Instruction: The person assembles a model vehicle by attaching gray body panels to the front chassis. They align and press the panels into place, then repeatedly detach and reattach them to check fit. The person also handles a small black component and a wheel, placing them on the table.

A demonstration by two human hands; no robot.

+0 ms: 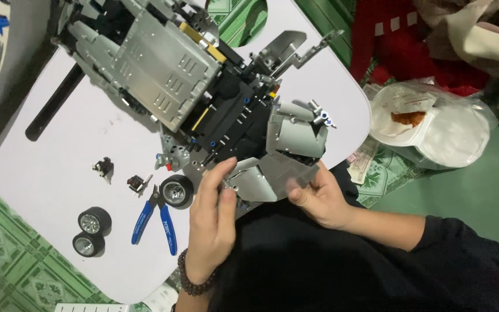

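Both hands grip the grey model car (203,86): left hand (215,222) at seven o'clock, right hand (319,199) at five, pinching a panel.

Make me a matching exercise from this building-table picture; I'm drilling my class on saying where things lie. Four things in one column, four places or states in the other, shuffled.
Things:
1. blue-handled pliers
2. left hand
3. clear plastic bag
4. two stacked loose wheels

Places or states:
A. on the green floor, off the table's right edge
B. on the white table, between the loose wheels and the left hand
C. near the table's front left edge
D. fingers on a grey panel of the brick-built model car, bead bracelet at the wrist

Pairs: 1-B, 2-D, 3-A, 4-C
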